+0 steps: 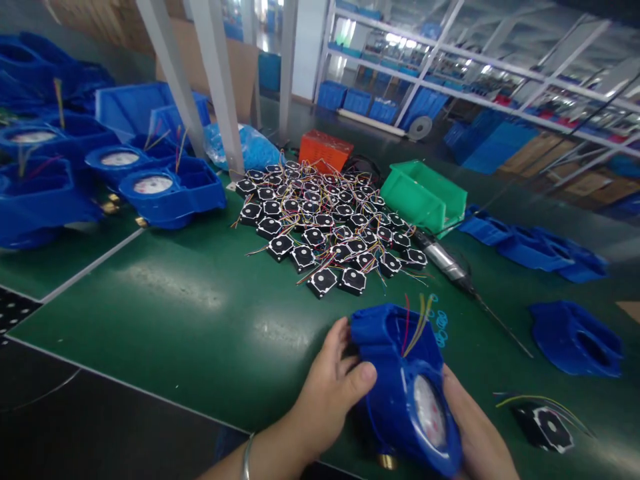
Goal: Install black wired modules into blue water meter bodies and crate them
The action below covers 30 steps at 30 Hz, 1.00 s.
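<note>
Workbench and surrounding hall. The green bench top [150, 293] had a glossy surface, mottled with reflected light and crossed at left by a pale seam [93, 266]. Light-grey posts [215, 73] rose along its far side, with a brown panel [241, 80] behind them. Beyond lay a dark floor [370, 140], a white pillar [307, 53] and a pale-framed rack [436, 51], with blue bins [357, 101] standing at its foot. Cardboard boxes [535, 157] occupied the right. Overhead lights [400, 41] shone in the deep background, where detail was blurred.
</note>
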Each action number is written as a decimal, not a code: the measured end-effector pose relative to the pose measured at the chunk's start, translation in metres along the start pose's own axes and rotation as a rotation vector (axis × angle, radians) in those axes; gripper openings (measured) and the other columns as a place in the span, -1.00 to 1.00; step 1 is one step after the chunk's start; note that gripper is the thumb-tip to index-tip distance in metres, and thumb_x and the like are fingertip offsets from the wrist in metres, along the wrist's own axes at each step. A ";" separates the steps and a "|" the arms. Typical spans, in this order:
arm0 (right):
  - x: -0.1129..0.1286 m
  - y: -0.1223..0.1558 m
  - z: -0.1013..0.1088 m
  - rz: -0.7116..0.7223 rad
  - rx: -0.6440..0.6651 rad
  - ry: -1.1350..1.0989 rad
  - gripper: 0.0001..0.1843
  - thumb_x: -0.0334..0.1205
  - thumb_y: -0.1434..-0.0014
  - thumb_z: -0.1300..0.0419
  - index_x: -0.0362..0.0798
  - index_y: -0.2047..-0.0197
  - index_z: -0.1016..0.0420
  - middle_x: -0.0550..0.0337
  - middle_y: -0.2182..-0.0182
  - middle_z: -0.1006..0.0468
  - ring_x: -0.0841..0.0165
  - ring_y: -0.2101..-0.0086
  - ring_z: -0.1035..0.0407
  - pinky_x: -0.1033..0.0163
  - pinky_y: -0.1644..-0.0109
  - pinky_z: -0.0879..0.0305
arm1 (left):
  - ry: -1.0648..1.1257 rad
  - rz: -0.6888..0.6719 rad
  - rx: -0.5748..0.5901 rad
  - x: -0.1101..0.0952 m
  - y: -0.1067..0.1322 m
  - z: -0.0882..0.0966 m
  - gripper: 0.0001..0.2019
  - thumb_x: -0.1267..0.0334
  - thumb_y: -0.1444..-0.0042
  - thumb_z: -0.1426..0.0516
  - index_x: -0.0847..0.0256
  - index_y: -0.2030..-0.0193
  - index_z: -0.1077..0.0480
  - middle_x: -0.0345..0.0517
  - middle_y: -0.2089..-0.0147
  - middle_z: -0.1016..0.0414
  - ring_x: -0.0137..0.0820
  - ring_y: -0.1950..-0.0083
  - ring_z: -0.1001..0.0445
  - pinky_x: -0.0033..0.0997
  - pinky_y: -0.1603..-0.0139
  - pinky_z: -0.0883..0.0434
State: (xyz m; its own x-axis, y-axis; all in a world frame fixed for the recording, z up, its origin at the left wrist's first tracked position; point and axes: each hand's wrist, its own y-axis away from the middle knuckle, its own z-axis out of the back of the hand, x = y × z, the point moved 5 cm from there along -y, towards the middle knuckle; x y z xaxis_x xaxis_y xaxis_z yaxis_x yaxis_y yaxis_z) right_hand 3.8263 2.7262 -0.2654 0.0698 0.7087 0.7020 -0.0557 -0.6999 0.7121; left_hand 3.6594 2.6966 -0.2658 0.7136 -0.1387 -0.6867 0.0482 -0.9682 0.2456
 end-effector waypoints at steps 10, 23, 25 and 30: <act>0.011 0.027 -0.041 0.231 0.272 0.012 -0.11 0.01 0.13 -0.24 -0.04 -0.20 0.07 0.03 -0.09 -0.03 0.33 -0.06 -0.08 0.27 -0.14 -0.17 | -0.353 -0.039 -0.185 -0.009 -0.013 -0.001 -0.41 0.09 0.03 -0.13 0.20 -0.11 -0.03 0.05 -0.05 -0.30 -0.20 -0.05 -0.29 -0.17 -0.10 -0.20; 0.015 0.007 -0.045 0.216 0.527 -0.190 -0.06 -0.12 0.12 -0.25 -0.03 -0.22 0.21 -0.06 -0.07 -0.04 0.29 0.05 -0.20 0.21 -0.02 -0.24 | -0.457 -0.051 -0.234 -0.012 -0.016 -0.002 -0.40 0.05 0.11 -0.15 0.22 -0.06 -0.10 0.00 0.05 -0.38 -0.18 0.02 -0.34 -0.19 -0.06 -0.20; 0.014 0.005 -0.045 0.233 0.537 -0.191 -0.05 -0.10 0.12 -0.24 -0.05 -0.22 0.23 -0.08 -0.07 -0.02 0.28 0.06 -0.21 0.21 0.00 -0.25 | -0.474 -0.052 -0.241 -0.012 -0.015 -0.002 -0.39 0.03 0.12 -0.15 0.22 -0.06 -0.11 0.01 0.04 -0.37 -0.17 0.01 -0.33 -0.18 -0.06 -0.20; 0.009 0.007 -0.039 0.334 0.567 -0.029 -0.01 0.06 0.05 -0.15 -0.14 -0.24 0.37 -0.10 -0.07 0.00 0.34 0.02 -0.17 0.20 -0.12 -0.14 | -0.561 -0.004 -0.301 -0.011 -0.013 0.003 -0.38 0.00 0.14 -0.16 0.17 -0.06 -0.13 -0.01 0.03 -0.36 -0.15 -0.01 -0.32 -0.10 -0.10 -0.15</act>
State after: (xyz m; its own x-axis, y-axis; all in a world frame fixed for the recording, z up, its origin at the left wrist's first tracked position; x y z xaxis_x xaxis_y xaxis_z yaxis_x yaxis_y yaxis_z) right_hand 3.7877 2.7308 -0.2541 0.1665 0.4482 0.8783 0.4537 -0.8256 0.3354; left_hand 3.6489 2.7102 -0.2631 0.2425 -0.3020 -0.9219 0.3025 -0.8794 0.3676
